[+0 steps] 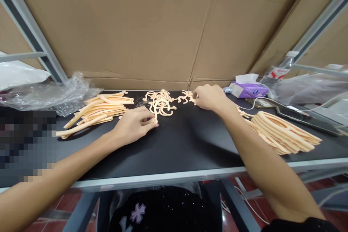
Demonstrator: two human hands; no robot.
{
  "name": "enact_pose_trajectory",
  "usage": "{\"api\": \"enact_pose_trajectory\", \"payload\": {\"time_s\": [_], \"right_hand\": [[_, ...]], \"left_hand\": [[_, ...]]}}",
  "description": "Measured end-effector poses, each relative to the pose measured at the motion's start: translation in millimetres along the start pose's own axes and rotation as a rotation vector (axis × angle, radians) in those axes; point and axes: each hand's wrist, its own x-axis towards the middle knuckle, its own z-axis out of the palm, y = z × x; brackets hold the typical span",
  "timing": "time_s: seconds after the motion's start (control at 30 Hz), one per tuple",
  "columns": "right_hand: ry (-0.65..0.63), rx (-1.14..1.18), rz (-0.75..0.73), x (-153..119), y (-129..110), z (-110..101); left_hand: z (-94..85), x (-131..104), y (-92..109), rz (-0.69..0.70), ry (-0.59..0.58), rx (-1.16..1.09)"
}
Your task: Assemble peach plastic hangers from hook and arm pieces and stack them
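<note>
My left hand [136, 123] pinches one end of a curved cream piece [156, 110] between thumb and fingers, beside a pile of similar curved pieces [162, 96] near the back of the black table. Farther right, my right hand [208, 97] reaches down with bent fingers over a smaller group of curved pieces [186, 96]; its fingertips are partly hidden, so what they hold cannot be made out. A stack of long cream strips [102, 110] lies left of my left hand. Another stack of long cream pieces [282, 132] lies to the right, partly behind my right forearm.
The table's metal front edge [163, 180] runs below my hands. Crumpled clear plastic [67, 92] lies at the back left. At the right are a purple tissue pack [251, 89], a plastic bottle [278, 70], a dark flat device [307, 119] and white cables. Cardboard [141, 25] stands behind.
</note>
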Motion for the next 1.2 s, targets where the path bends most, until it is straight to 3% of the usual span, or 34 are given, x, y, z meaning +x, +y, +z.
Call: {"api": "enact_pose_trajectory", "payload": {"time_s": [0.37, 0.77, 1.07, 1.2], "right_hand": [[-0.236, -0.006, 0.075, 7, 22, 8], [-0.119, 0.039, 0.062, 15, 25, 19], [0.056, 0.045, -0.217, 21, -4, 46], [0.068, 0.060, -0.276, 22, -11, 54]], "left_hand": [[-4.2, -1, 4, -0.094, -0.059, 0.186], [-3.6, 0, 5, -0.094, -0.101, 0.193], [-2.7, -2, 4, -0.075, -0.109, 0.207], [-3.0, -2, 4, -0.073, -0.114, 0.200]]}}
